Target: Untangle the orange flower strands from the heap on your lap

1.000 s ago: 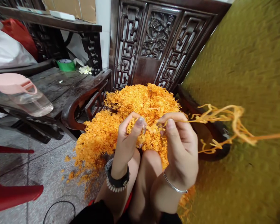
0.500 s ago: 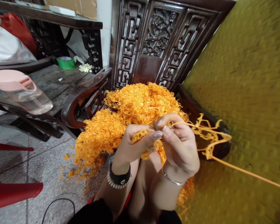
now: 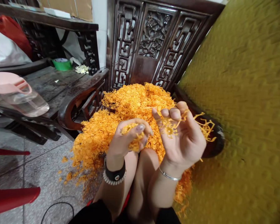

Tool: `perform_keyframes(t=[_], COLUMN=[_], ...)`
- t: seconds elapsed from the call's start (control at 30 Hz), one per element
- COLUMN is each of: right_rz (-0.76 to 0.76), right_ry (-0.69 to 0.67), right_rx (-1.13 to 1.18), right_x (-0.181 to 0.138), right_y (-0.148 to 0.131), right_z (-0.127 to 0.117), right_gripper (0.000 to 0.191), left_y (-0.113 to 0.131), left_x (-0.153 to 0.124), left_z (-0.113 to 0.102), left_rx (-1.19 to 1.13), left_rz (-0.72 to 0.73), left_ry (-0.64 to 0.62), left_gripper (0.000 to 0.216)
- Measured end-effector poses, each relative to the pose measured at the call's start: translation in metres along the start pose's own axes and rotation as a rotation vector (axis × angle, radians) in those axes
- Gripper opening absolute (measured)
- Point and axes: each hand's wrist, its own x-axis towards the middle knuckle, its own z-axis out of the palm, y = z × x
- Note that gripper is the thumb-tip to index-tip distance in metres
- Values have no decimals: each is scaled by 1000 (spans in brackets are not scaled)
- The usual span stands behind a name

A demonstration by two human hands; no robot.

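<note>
My left hand [image 3: 118, 141] is curled around a small clump of orange plastic pieces [image 3: 135, 143], its thumb lying over them. To its right and apart from it, my right hand [image 3: 185, 144] is raised palm up with bent fingers. A lacy orange plastic piece [image 3: 169, 127] hangs at those fingers, and an orange plastic strand [image 3: 207, 129] sticks out behind the hand. How the piece and strand join is hidden by the fingers. Beyond both hands rises a large heap of the same orange plastic pieces [image 3: 140, 99], lying against a carved chair.
The carved wooden chair back [image 3: 144, 68] stands behind the heap. A yellow-brown textured sheet [image 3: 242, 124] fills the right side. On the left are a dark bench [image 3: 51, 84], a pink-lidded bottle [image 3: 25, 96], green tape [image 3: 62, 64] and a red stool [image 3: 14, 199].
My hands have moved apart from their pinch together. My right fingers have loosened and lifted, and the long strand stretching right has mostly gone from view.
</note>
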Motion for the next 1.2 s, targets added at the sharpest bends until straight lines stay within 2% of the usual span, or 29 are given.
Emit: perform_keyframes(t=[0.13,0.2,0.27,0.37,0.5,0.6,0.67,0.73,0.83,0.93,1.07,1.2], right_rz=[-21,-29,-28,-8,17,25,-20,-68,-94,-100,11,12], right_ry=[9,7,-13,-99,-199,-245,-231,-189,-95,-59,-218,-298], right_rx=[-69,-86,-79,-74,-108,-150,-231,-408,-685,-712,-581,-339], right_x=[-2,-3,-4,-4,-1,0,-2,-5,-9,-9,-8,-13], right_y=[3,3,4,5,6,6,7,8,9,7,3,5], right_z=[2,1,0,-1,1,2,3,2,-1,-3,-5,-8], right_gripper=[17,20,23,28,29,32,39,40,26,20,29,38], left_y=[-16,-21,-22,-19,-15,-13,-12,-11,-9,-5,-1,-6], left_x=[5,4,1,0,5,7,7,7,6,6,1,-6], left_z=[9,9,10,13,19,17,14,11,7,5,2,5], left_rx=[126,187,284,413,605,646,671,721,780,824,730,383], left_rz=[87,111,147,240,290,298,341,402,438,406,326,174], left_ry=[243,288,241,96,56,28,72,125,117,83,-3,-115], left_gripper=[36,44,45,39,23,18,19,18,16,16,19,31])
